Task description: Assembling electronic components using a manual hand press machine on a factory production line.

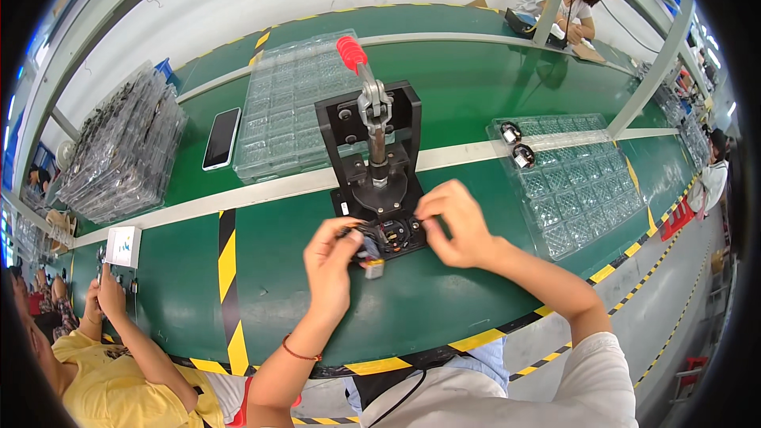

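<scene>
In front of me on the green bench stands a black press fixture point(369, 166) with a metal toggle clamp and a red handle point(351, 52). A small round black electronic part point(394, 235) lies in its base, under the clamp. My left hand point(330, 257) is closed at the base's left side, pinching a small black part with wires point(349, 230). Beside those fingertips a small silver-and-yellow piece point(373, 269) hangs at the base's front edge. My right hand point(461, 228) is at the base's right edge, fingertips pinched together; anything between them is hidden.
A clear compartment tray point(579, 182) at right holds two round black-and-white parts point(515, 145). Behind the fixture lie more clear trays point(289, 103) and a phone point(221, 139). Stacked trays point(123, 147) stand at left. Co-workers sit at left and far right.
</scene>
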Available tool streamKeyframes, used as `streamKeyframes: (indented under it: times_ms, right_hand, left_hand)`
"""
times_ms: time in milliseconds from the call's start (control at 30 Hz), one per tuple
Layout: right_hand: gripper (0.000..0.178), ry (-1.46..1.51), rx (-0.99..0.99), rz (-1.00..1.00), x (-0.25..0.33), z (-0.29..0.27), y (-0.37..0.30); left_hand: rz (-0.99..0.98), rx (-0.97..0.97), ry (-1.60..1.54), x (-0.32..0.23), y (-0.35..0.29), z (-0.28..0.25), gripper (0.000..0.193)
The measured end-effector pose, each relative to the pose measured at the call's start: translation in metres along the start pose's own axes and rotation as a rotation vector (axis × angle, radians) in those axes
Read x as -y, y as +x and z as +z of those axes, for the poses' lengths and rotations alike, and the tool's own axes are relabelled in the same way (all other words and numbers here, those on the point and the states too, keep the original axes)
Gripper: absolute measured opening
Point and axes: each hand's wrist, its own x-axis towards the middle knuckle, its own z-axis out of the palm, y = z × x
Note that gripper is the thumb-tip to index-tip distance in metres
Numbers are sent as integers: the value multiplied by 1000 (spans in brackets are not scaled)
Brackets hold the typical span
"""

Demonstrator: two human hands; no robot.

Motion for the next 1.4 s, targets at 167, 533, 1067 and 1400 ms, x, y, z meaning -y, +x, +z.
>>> streamKeyframes:
  times_ms: [167, 533, 1067, 1400]
  right_hand:
    - [61, 32, 263, 153, 10, 15, 1]
    - [56, 305, 283, 141, 2, -13, -3]
    - [68, -49, 175, 896, -66, -169, -89]
    - [66, -536, 372, 729, -39, -169, -59]
  left_hand:
    - [99, -134, -17, -3, 11, -11, 13]
    - [192, -83, 91, -2, 8, -3, 11]
    - [-41, 49, -11, -14, 4, 7, 27]
    - [-422, 544, -1299, -9, 8, -12, 35]
